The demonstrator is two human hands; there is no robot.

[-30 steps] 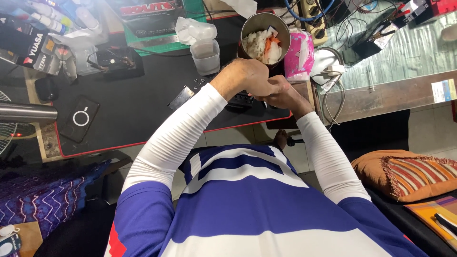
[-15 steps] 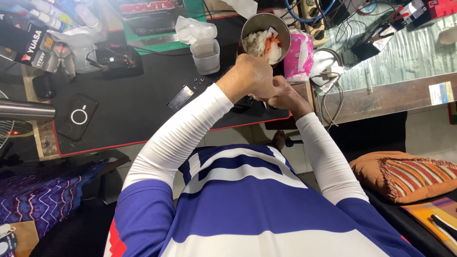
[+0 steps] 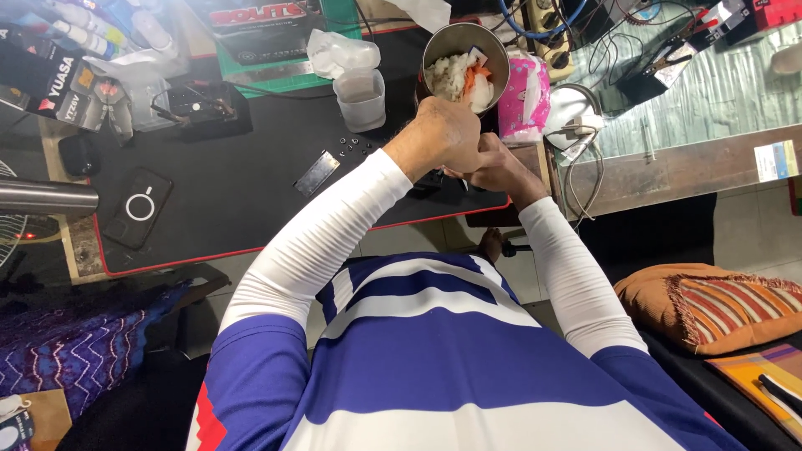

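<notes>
Both hands bunched together at the near edge of the surface (image 3: 251, 200): left hand (image 3: 443, 134) curled shut in a fist, right hand (image 3: 493, 167) tucked under it at 4 o'clock with its grip closed too, on what, can't tell, looks braced for some fiddly work. Round steel bowl (image 3: 464, 58) just past the knuckles at 12 o'clock, holding white scraps and something orange. Cloudy plastic cup (image 3: 361, 96) at 10 o'clock, contents unclear.

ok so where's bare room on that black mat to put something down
Widest bare patch of the mat: between the phone, metal plate and red front edge. Crowded along the back, around the cup, bowl and both hands.
</notes>
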